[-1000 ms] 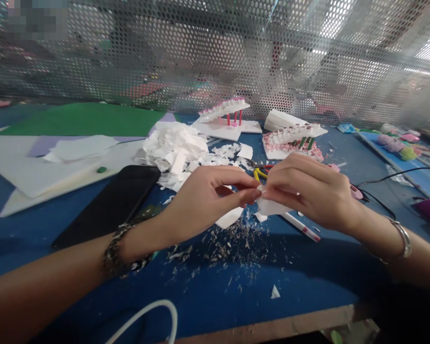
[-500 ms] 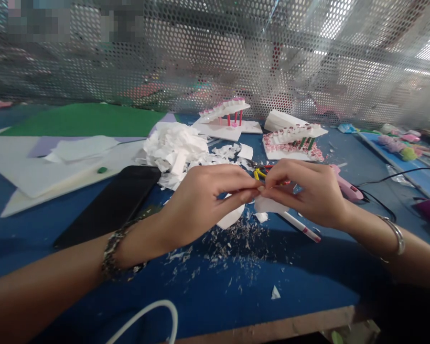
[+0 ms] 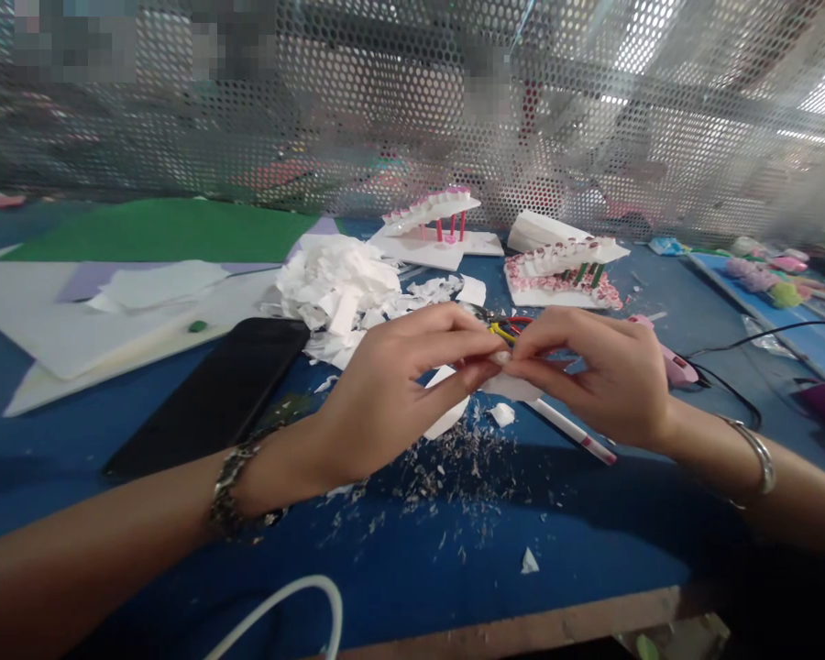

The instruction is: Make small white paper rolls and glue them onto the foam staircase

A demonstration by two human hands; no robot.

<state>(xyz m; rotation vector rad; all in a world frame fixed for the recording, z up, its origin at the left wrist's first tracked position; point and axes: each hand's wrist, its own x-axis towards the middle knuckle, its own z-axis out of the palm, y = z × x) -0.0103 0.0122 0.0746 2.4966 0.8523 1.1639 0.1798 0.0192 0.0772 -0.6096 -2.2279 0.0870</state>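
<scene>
Over the blue table, my left hand (image 3: 402,390) and my right hand (image 3: 601,371) meet at the fingertips. Both are closed in a pinch on a thin piece of white paper (image 3: 515,387), whose lower part hangs below the fingers. Its upper edge is mostly covered by my fingertips. Behind the fingers lies a tool with yellow and red handles (image 3: 500,332), partly hidden. A white stick with a pink-marked end (image 3: 581,434) rests below my right hand. Another white scrap (image 3: 446,412) lies under my left fingers.
Torn white paper (image 3: 336,284) is heaped behind my left hand, beside a black phone (image 3: 213,394). Two small stair models (image 3: 433,215) stand at the back. A pink glue gun (image 3: 677,367) lies right, partly hidden. Tiny shreds (image 3: 454,467) litter the table. A white cable (image 3: 302,587) loops in front.
Both hands have shifted slightly, and the fingertips have rolled a little apart, showing a small white bit between them. The hanging paper has tilted and shows less. Objects on the table stay put.
</scene>
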